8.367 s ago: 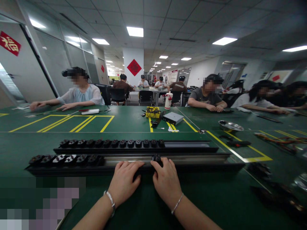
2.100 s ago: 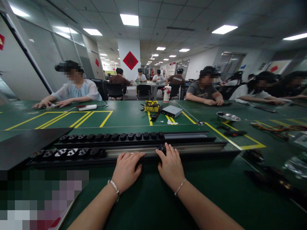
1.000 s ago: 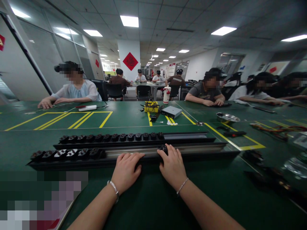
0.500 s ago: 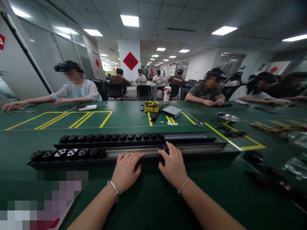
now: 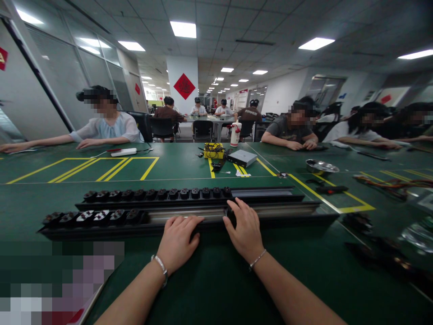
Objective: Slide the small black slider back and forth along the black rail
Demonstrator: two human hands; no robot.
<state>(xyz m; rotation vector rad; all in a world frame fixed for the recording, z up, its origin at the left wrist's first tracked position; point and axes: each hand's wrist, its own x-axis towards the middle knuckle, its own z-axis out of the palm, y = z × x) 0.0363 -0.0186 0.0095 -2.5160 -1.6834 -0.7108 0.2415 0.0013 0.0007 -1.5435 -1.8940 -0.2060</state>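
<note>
The near black rail lies lengthwise across the table, its channel metallic inside. Several black socket modules sit in its left end. My left hand rests over the rail's front edge right of them, fingers stretched out and thumb apart, gripping nothing. Farther right, my right hand has thumb and fingers about one black socket module at the channel, partly hidden by the hand. Behind, a second black rail carries a row of similar socket modules, its right part showing bare channel.
On the green table are a yellow box with cables, a grey box, a white bottle and a metal bowl. Dark parts and wires lie at right. Co-workers sit across.
My right hand has shifted very slightly, its fingers and thumb still about the socket module. My left hand and both rails stay put. The left co-worker's outstretched arm reaches a little farther left.
</note>
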